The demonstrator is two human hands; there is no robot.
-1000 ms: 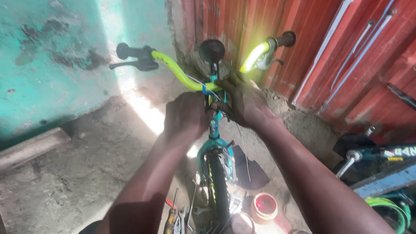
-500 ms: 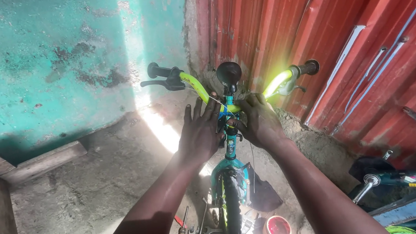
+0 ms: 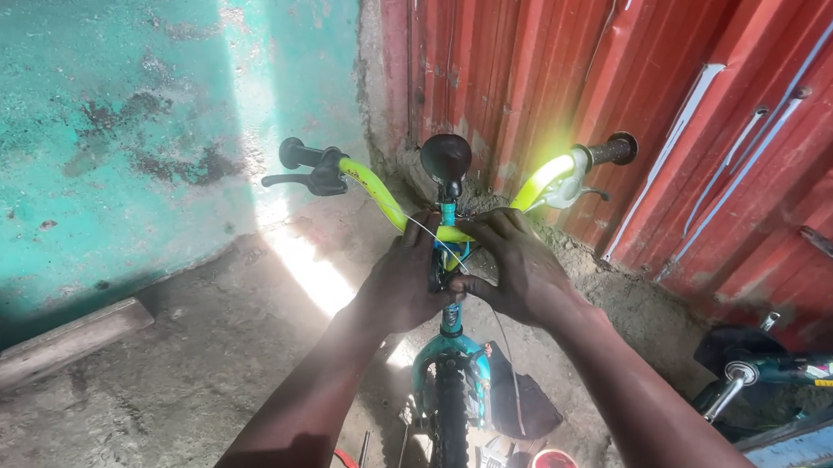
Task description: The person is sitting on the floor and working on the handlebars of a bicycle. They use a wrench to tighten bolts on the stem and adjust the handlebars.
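Against a teal wall and red corrugated metal sheeting (image 3: 725, 87), a small teal bicycle with neon-yellow handlebars (image 3: 373, 193) stands upright. Left hand (image 3: 403, 283) and right hand (image 3: 518, 270) close around its stem, pinching a thin springy cable (image 3: 437, 237); the rigid bars likely offer firmer grip.

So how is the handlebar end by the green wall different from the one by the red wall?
The left grip sits in shade and looks dark, while the right grip catches sunlight, with the yellow bar glowing beside it. The left brake lever is black; the right brake lever looks pale. The left end also sits a little higher in the picture. Both are dark grips on the same yellow-green handlebar.
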